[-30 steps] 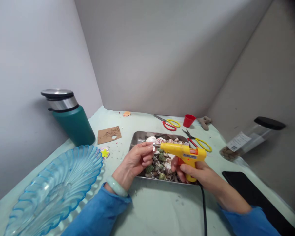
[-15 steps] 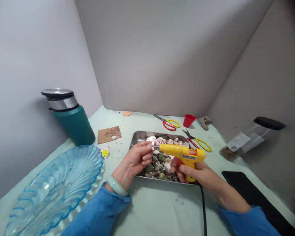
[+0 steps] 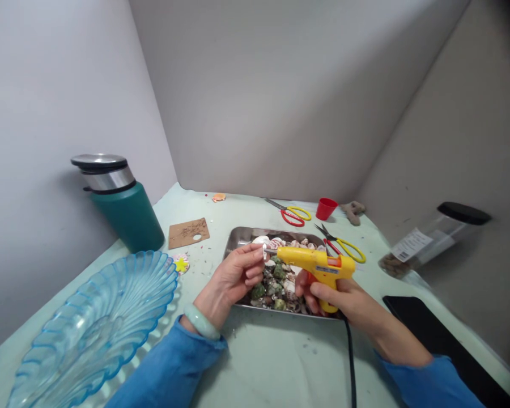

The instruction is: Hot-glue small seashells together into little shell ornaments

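Note:
My right hand point(image 3: 329, 292) is wrapped round the handle of a yellow glue gun point(image 3: 310, 260), its metal nozzle pointing left. Between the thumb and fingertips of my left hand point(image 3: 238, 272) is a small white piece point(image 3: 264, 251), too small to name. The nozzle tip is at that piece; whether they touch I cannot tell. Both hands are above a metal tray point(image 3: 234, 238) of seashells point(image 3: 276, 280), white, reddish-striped and greenish. A black cord point(image 3: 352, 357) runs down from the gun's handle.
On the left are a blue scalloped dish point(image 3: 106, 323), a green bottle point(image 3: 127, 215) and a cardboard piece point(image 3: 189, 233). Two pairs of scissors point(image 3: 295, 215), a red cup point(image 3: 326, 208) and a driftwood-like piece point(image 3: 354, 212) lie behind. A clear jar point(image 3: 433, 241) and black slab point(image 3: 433, 334) are at right.
The glue gun's nozzle has shifted very slightly to the right. My left hand stays almost in place with the white piece pinched.

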Demonstrator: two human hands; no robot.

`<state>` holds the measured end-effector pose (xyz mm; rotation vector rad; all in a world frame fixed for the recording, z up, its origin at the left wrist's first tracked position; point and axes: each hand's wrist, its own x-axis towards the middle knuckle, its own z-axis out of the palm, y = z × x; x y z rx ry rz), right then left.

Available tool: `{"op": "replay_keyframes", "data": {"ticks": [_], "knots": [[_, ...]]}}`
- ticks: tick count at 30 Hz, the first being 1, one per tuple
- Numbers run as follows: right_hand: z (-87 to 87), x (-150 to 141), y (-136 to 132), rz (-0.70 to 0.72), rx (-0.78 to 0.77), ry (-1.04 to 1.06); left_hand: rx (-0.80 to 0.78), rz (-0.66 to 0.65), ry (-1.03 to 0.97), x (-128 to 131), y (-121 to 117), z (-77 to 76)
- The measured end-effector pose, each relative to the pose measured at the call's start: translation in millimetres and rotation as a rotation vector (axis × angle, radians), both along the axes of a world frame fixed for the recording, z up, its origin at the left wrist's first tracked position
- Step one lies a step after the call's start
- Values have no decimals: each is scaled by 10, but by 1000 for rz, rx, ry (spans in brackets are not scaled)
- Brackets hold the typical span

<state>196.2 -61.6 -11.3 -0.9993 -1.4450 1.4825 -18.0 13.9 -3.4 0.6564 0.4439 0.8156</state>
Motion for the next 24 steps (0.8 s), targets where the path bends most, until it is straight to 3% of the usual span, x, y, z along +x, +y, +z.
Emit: {"op": "replay_keyframes", "data": {"ticks": [24], "knots": [[24,-21,-12,-37,-5,-50,11,-39,28,-10,-10,-17]]}}
